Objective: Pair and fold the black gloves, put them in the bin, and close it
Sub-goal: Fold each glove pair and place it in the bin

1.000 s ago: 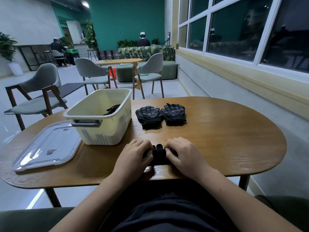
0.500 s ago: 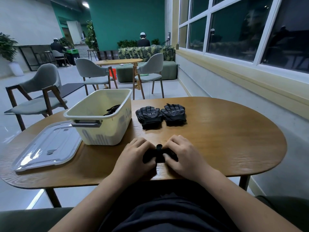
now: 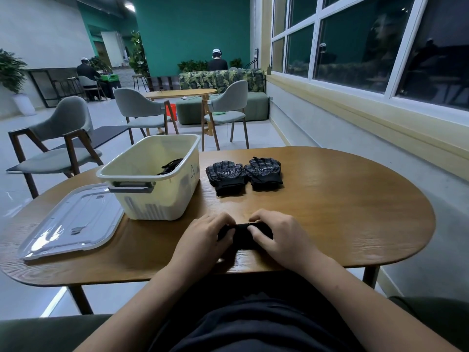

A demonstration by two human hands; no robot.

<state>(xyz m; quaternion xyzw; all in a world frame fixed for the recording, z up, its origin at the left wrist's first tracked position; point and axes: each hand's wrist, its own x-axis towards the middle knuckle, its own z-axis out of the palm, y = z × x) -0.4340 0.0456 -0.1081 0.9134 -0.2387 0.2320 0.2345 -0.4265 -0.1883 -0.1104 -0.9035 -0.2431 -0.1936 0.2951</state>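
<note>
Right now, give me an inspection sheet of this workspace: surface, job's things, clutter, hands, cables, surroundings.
Surface: wooden table, oval.
Job's things: glove bundle at the near edge; loose glove beside second loose glove farther back; bin open, dark item inside; lid flat on the table, left of the bin.
Clutter: nothing seen.
Hands: left hand and right hand both grip the glove bundle.
Cables: nothing seen.
Surroundings: grey chairs, window on the right, people seated far off.

Dim indoor room, lit by a ceiling light (image 3: 130, 7) at top left. Windows (image 3: 355, 47) are dark and mirror the room. Glare streaks the clear lid (image 3: 50, 233) and the polished desk (image 3: 342, 212). Wide-angle distortion bends the edges.
</note>
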